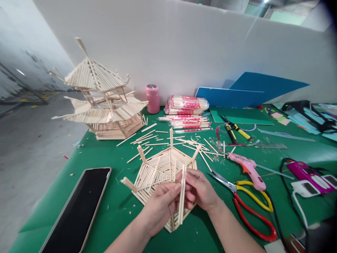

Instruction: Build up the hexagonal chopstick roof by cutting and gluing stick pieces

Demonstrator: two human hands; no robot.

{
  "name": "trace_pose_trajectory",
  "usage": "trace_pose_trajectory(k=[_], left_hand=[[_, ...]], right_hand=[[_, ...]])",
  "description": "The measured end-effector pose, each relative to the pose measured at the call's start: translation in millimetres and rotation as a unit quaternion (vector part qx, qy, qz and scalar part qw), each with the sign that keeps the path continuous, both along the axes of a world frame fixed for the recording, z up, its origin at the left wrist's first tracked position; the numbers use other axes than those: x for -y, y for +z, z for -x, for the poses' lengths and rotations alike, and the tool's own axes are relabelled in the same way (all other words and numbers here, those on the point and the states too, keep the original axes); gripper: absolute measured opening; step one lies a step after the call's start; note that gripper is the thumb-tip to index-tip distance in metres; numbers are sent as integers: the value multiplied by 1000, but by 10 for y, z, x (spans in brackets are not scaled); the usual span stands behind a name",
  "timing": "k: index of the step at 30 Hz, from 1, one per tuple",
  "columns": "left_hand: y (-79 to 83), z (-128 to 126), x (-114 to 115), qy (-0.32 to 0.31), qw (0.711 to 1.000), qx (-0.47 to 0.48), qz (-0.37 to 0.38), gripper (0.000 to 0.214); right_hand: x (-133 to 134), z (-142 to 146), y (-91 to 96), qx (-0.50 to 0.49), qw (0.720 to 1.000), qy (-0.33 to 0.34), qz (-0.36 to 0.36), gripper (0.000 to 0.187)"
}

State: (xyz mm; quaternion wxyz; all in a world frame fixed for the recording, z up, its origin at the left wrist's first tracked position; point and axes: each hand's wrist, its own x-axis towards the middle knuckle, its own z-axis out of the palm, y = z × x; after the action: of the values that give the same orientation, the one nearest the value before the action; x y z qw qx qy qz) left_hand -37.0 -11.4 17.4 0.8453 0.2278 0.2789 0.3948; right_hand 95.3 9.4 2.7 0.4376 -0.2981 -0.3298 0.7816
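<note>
Between my hands is a pair of wooden chopsticks (182, 200), held upright side by side. My left hand (164, 203) pinches them from the left, around their middle. Higher up, the thumb and fingers of my right hand (201, 188) grip the same sticks near their top end. Under both hands lies a many-sided wooden stick base (147, 175), built of sticks laid in rings, with short posts standing at several corners. My hands hide its near right part.
A stick pagoda model (105, 112) stands at back left, beside a pink cup (152, 100). Wrapped chopsticks (186, 109) and loose sticks lie behind the base. Scissors (234, 188), a pink glue gun (249, 168) and pliers (234, 131) are at right, a phone (79, 209) at left.
</note>
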Motion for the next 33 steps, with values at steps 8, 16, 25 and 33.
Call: trace_pose_trajectory(k=[8,16,25,33], left_hand=[[-24,30,-25,10,999,34,19,14],[45,162,-140,104,994,7,37,13],[145,176,-180,136,990,-24,19,14],[73,0,-200,155,985,-44,55,11]], right_hand=[[-25,5,22,58,998,-6,-27,32],[167,-740,346,401,866,-257,-148,20],[805,-1781,-69,713,642,-254,-123,29],[423,-1949,-47,796,517,-269,-163,39]])
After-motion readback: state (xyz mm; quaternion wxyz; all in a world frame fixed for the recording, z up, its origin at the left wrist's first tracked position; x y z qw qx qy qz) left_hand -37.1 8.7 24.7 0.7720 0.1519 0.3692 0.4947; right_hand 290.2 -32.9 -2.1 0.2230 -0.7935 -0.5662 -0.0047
